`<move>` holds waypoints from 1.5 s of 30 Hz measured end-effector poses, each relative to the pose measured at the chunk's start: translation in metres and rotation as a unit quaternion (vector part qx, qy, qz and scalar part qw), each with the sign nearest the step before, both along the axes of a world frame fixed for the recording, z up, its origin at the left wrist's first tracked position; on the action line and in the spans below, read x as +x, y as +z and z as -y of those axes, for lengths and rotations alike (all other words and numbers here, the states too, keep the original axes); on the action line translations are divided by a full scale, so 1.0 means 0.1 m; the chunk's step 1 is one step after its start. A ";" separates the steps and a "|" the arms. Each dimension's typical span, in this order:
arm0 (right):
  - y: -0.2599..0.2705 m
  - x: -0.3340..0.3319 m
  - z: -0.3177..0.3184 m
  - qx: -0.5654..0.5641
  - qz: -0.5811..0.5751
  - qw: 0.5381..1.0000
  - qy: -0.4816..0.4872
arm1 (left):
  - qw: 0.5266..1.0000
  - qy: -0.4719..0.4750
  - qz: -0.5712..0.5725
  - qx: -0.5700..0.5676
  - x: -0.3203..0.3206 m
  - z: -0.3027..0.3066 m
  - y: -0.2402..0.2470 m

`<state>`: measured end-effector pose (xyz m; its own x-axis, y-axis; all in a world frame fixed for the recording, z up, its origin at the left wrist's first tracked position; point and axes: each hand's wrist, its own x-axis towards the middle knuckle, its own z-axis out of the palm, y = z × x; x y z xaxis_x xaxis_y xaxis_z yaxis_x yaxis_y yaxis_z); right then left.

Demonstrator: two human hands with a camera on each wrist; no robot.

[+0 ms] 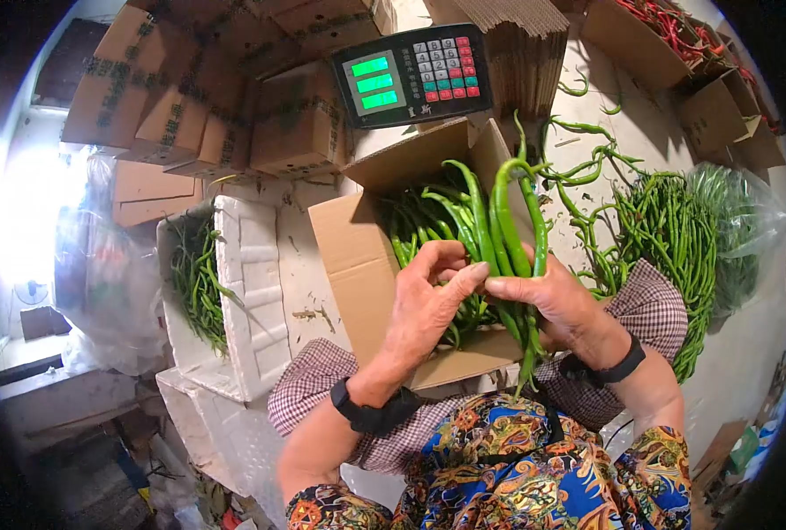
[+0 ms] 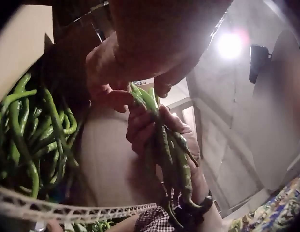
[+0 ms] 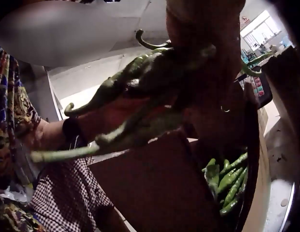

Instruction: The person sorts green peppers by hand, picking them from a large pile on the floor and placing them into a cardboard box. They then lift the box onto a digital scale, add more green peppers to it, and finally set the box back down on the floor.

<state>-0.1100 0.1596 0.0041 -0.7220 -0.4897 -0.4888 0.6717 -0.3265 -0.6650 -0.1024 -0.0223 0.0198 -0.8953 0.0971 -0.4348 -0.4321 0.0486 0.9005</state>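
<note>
Over an open cardboard box [image 1: 358, 256], my right hand [image 1: 565, 305] grips a small bunch of long green chili peppers [image 1: 510, 230]. The bunch stands lengthwise, its curved ends sticking out above and below the hand. My left hand [image 1: 424, 305] is close against the right, thumb tip at the peppers and fingers bent. In the left wrist view, the peppers [image 2: 149, 99] pass between the left thumb and fingers, while the right hand [image 2: 140, 133] wraps them lower down. More green peppers [image 1: 406, 225] lie inside the box. Pepper ends [image 3: 106, 96] jut from the right hand in the right wrist view.
A digital scale [image 1: 411, 75] stands behind the box, beside stacked flat cardboard [image 1: 517, 57]. To the right lies a large heap of green peppers [image 1: 667, 230] with a plastic bag [image 1: 737, 221]. A white foam box [image 1: 252, 300] with peppers is on the left.
</note>
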 end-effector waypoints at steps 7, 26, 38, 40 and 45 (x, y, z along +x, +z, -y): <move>0.18 -0.02 0.03 0.048 -0.046 0.997 0.042 | 0.995 0.037 0.047 0.079 0.03 0.01 0.13; 0.36 -0.01 0.01 0.075 -0.113 0.987 0.088 | 0.957 0.140 0.046 0.251 0.02 0.19 0.26; 0.26 0.04 0.03 0.054 -0.051 0.996 0.046 | 0.965 0.204 -0.011 0.164 -0.02 0.31 0.32; 0.26 0.06 0.03 0.047 -0.066 0.996 0.037 | 0.953 0.190 0.006 0.238 0.00 0.30 0.32; 0.32 0.11 -0.01 0.146 -0.248 0.952 0.109 | 0.963 0.208 -0.080 0.151 -0.07 0.35 0.40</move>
